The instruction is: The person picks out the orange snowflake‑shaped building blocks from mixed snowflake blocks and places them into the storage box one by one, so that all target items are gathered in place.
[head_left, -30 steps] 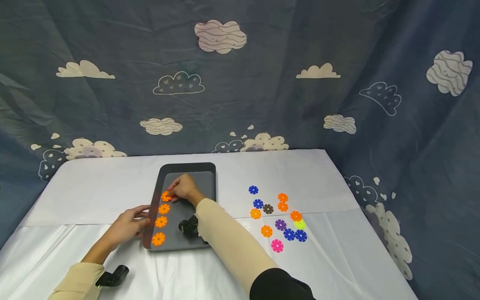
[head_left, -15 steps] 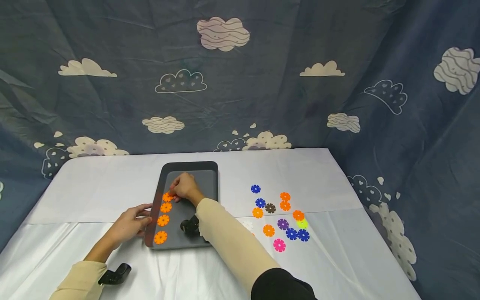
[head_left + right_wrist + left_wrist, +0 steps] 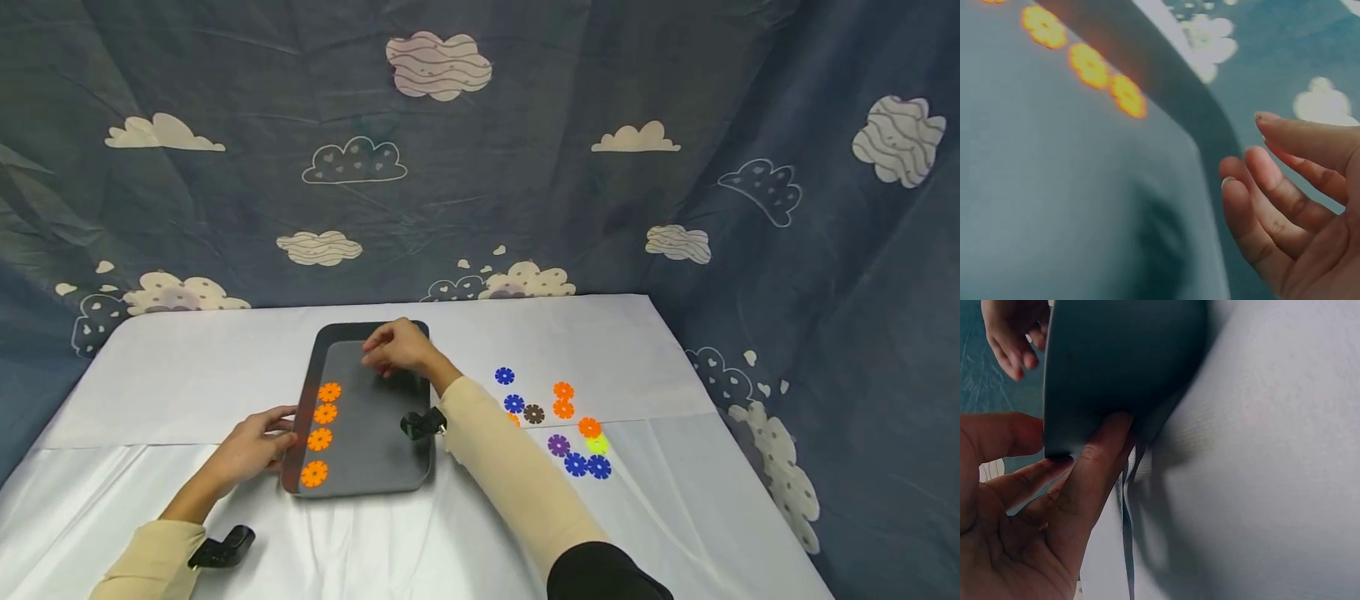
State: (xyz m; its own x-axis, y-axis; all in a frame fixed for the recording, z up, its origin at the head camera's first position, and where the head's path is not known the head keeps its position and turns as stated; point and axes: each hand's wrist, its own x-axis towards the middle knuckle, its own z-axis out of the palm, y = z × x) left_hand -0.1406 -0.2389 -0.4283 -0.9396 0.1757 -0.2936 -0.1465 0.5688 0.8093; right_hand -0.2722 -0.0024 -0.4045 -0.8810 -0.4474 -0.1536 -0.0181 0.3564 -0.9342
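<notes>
Head view: right hand over tray's far part, fingers loosely bent, thumb apart from fingertips. Four orange discs lie flat inside tray, left and nearer than right hand; row runs near to far along left wall. Left hand, fingers extended, touches tray's left side. Tray's long axis runs near to far on white surface.

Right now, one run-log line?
left hand: touching dark-grey rectangular tray | right hand: empty, above tray | four orange flower-shaped discs: column, tray's left side
</notes>
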